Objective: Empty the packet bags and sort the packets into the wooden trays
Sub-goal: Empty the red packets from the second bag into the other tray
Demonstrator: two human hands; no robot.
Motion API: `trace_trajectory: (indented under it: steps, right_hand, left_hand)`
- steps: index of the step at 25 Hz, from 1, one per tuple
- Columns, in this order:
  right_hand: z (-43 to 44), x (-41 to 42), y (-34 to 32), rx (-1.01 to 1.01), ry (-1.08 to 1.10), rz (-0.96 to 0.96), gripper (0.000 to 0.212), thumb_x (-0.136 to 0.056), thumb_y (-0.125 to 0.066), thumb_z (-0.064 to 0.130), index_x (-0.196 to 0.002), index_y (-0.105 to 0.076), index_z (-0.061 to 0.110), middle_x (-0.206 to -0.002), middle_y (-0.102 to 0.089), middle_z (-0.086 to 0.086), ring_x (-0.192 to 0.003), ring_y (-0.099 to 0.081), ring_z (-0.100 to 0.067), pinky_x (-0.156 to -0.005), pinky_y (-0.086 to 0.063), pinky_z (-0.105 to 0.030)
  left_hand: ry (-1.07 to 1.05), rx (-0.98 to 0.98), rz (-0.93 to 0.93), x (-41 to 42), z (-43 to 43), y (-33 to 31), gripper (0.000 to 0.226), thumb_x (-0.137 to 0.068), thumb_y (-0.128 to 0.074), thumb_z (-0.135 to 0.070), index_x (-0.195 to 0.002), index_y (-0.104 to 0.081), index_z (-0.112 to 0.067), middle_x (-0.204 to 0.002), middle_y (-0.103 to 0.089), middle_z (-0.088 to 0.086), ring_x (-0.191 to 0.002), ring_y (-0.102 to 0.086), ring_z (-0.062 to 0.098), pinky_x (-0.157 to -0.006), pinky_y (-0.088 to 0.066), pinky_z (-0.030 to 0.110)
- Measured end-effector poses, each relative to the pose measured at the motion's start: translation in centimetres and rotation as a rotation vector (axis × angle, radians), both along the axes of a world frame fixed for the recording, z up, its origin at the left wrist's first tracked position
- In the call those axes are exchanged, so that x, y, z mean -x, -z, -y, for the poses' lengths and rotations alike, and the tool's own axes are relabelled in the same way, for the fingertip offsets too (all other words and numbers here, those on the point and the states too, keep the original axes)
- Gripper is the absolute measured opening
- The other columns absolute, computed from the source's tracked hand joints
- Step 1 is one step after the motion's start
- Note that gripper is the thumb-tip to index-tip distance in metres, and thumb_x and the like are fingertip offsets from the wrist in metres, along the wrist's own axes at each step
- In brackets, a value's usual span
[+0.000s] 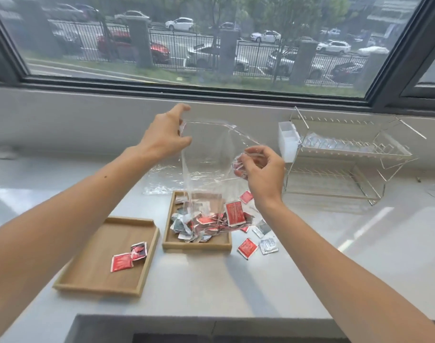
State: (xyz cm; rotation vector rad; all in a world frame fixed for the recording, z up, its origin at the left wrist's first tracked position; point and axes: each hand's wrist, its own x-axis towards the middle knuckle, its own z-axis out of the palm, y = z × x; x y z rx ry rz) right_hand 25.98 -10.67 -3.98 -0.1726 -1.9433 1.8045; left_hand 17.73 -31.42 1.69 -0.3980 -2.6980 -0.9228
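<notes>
The left hand (pixel 162 134) is pinching one upper corner of the clear bag (pixel 211 154) and the right hand (pixel 263 169) is gripping the other. Together they are holding it mouth-down over the right tray (pixel 196 245), where a heap of red and silver packets (pixel 201 222) is lying beneath the opening. The main risk is spillage. The mouth is hanging toward the tray's right rim, and loose packets (pixel 247 247) are already lying on the surface (pixel 310 256) just beside that rim, so a shake off centre would likely be sending more over the low wall. Something red is showing through the film at the right hand's fingers, possibly a packet caught in the corner, which could be getting left inside. The left tray (pixel 100 290) is sitting near the surface's front edge, holding only a few red packets (pixel 121 262). A flattened bag (pixel 162 180) is lying behind the right tray. The dish rack (pixel 342 157) is standing well apart on the right, leaving open surface on that side and at front right for gathering strays.
</notes>
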Motion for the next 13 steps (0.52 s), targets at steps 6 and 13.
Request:
trace_trajectory:
  steps: [6, 13]
  right_hand:
    - [2.7, 0.1, 0.2, 0.071, -0.190, 0.017, 0.004, -0.091, -0.066, 0.003, -0.092, -0.065, 0.007, -0.079, -0.071, -0.010, -0.069, -0.075, -0.023, -0.063, -0.062, -0.039]
    - [3.8, 0.5, 1.8, 0.001, -0.566, 0.042, 0.005, -0.089, -0.066, -0.001, -0.092, -0.066, 0.004, -0.081, -0.073, -0.018, -0.072, -0.075, -0.025, -0.067, -0.062, -0.037]
  left_hand:
    - [-0.047, 0.304, 0.036, -0.2, 0.0, -1.2, 0.036, -0.077, -0.068, -0.014, -0.107, -0.068, -0.032, -0.106, -0.070, -0.006, -0.104, -0.065, 0.019, -0.087, -0.053, 0.038]
    - [-0.112, -0.017, -0.022, -0.4, 0.7, -0.1, 0.019, -0.079, -0.062, -0.001, -0.073, -0.073, -0.015, -0.078, -0.073, 0.006, -0.074, -0.069, 0.018, -0.064, -0.050, 0.016]
